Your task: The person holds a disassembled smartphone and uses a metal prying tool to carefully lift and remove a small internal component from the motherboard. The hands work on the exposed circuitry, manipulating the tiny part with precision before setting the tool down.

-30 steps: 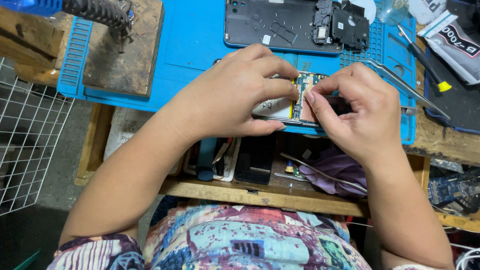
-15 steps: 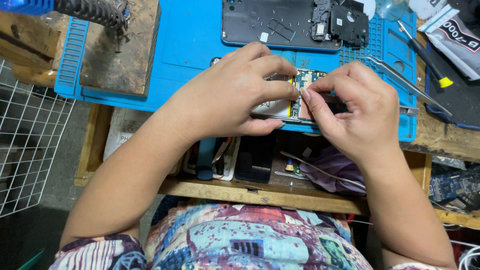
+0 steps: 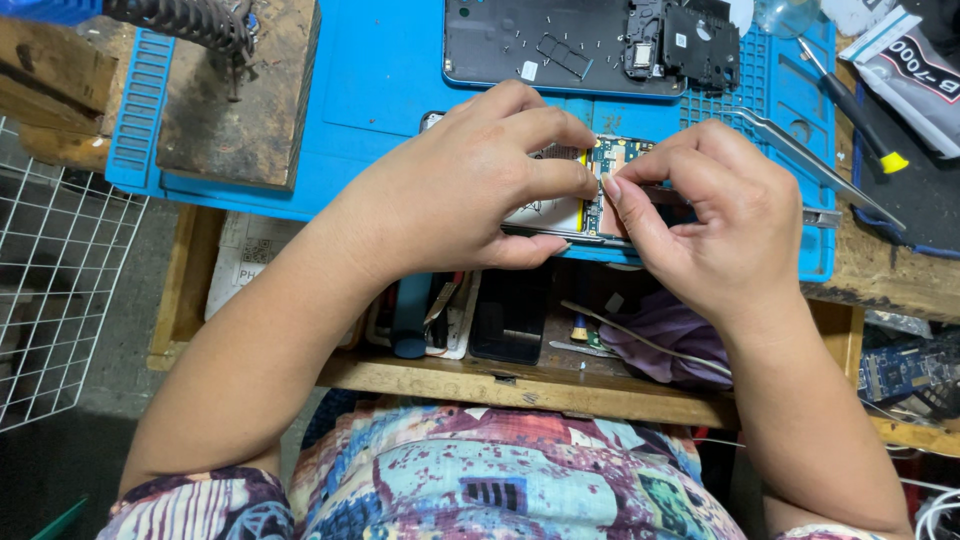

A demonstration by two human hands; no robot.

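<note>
Centrally, an opened phone lies on the near edge of a blue work mat, its circuit board and pale battery exposed between both hands. Left hand covers the phone's left part, thumb along the near edge, fingers curled over the top, clamping the body. Right hand sits just right of it, thumb and forefinger tips pressed together at the board's edge; whether they pinch some small part, cannot tell.

Just beyond the hands, on the same mat: a dark phone back cover lying flat, inner side up, with a black inner frame piece on its right end. Metal tweezers lie slantwise on the mat's right side, partly behind the right hand. A screwdriver with black shaft and yellow tip rests at the mat's right edge, near a grey packet.

Far left on the table: a scorched wooden block with a coiled wire stand over it.

Below the table edge, an open wooden drawer holds a dark phone-shaped slab, a blue strap and purple cloth. White wire grid at left.
</note>
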